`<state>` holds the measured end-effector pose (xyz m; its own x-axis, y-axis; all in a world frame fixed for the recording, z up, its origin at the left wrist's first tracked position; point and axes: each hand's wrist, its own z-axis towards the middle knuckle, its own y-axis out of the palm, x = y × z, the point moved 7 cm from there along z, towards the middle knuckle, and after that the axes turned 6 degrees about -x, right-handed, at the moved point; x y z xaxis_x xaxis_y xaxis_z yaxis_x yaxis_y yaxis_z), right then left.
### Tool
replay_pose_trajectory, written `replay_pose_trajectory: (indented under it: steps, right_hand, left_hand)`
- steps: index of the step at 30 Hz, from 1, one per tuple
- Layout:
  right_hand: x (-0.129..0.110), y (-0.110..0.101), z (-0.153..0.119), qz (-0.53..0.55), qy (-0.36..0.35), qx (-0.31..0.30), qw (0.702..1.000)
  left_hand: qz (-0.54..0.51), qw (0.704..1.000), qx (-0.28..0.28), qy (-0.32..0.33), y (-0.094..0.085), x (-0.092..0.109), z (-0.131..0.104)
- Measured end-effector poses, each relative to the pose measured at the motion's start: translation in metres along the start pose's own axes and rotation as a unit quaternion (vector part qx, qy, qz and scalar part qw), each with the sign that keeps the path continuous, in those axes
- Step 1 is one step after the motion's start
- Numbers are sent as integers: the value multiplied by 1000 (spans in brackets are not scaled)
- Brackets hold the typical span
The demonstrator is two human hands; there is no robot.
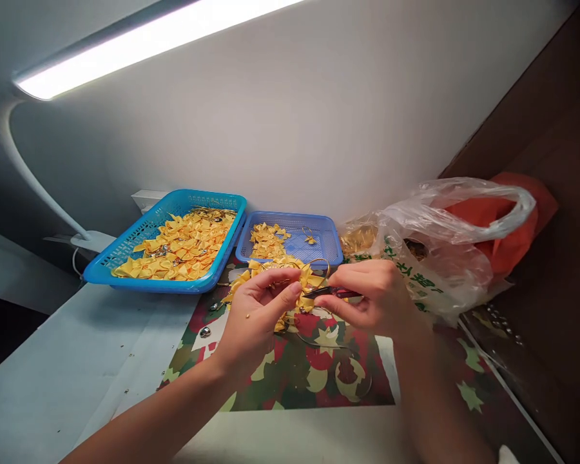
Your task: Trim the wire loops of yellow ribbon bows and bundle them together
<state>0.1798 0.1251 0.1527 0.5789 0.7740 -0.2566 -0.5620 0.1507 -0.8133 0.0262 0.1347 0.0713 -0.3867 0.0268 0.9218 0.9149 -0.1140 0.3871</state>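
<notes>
My left hand (258, 309) is closed in a pinch at the near side of a pile of yellow ribbon flowers (241, 283). A yellow ribbon flower (310, 281) shows at its thumb and fingertips; the exact grip point is hidden. My right hand (372, 293) is wrapped round small dark-handled pliers (341, 293), whose dark tip points left and meets the flower close to my left thumb. A thin gold wire loop (327, 263) curves up just behind the pliers. A tiny gold bead (247, 316) sits on the back of my left hand.
A teal basket (145, 222) of yellow flowers stands back left, beside a smaller blue basket (326, 241). Plastic bags (444, 270) fill the right side. Silver bells (205, 332) lie on the camouflage mat (314, 361). A lamp (140, 48) hangs overhead.
</notes>
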Motion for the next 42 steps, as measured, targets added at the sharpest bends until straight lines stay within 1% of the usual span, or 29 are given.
replay_pose_trajectory:
  steps: [2,4,6,7,10,12,14,16,18,19,20,22,24,26,28,30,33,36,39,42]
  right_hand:
    - [9,-5,-2,55,27,20,998]
    - [19,-9,-3,115,70,55,989]
    - [27,-8,-3,178,111,84,974]
    - [29,-4,-2,217,124,87,964]
    - [25,15,3,359,118,66,924]
    - [23,21,6,431,106,70,893]
    - [27,20,5,467,108,98,872]
    - [34,11,1,472,119,131,864]
    - [41,-1,-4,449,129,149,872]
    - [43,-6,-5,430,131,145,882]
    - [45,-10,-7,409,134,130,893]
    - [45,-9,-8,367,147,72,916]
    - [43,-1,-8,331,167,1,929]
    - [40,8,-6,307,177,-50,934]
    - [36,16,-2,302,174,-68,935]
    - [34,20,2,316,171,-65,931]
    - [35,24,4,340,170,-47,924]
    - [34,26,4,332,166,-31,928]
    - [28,31,5,313,159,-44,935]
    - [21,36,6,308,148,-67,937]
  left_hand:
    - [11,1000,8,11,-1,2,-1]
    - [25,999,11,26,-2,5,-1]
    - [38,998,9,39,0,7,-2]
    - [43,998,3,42,1,7,-2]
    - [44,998,-18,39,5,3,-3]
    - [45,998,-27,33,7,1,-4]
    - [46,998,-39,14,9,1,-4]
    - [37,996,-72,-40,11,-1,-3]
    - [11,985,-112,-129,13,-4,-4]
    - [-4,977,-128,-172,14,-5,-5]
    - [-20,970,-136,-199,14,-4,-5]
    - [-56,961,-150,-227,14,-1,-6]
    - [-79,954,-164,-240,15,1,-6]
    - [-78,948,-182,-248,18,2,-6]
    - [-58,946,-201,-249,19,2,-7]
    - [-33,945,-214,-245,19,2,-8]
    - [6,948,-218,-231,17,4,-7]
    - [55,949,-229,-208,18,4,-7]
    - [99,946,-247,-187,22,-3,-8]
    - [125,948,-239,-166,23,-12,-8]
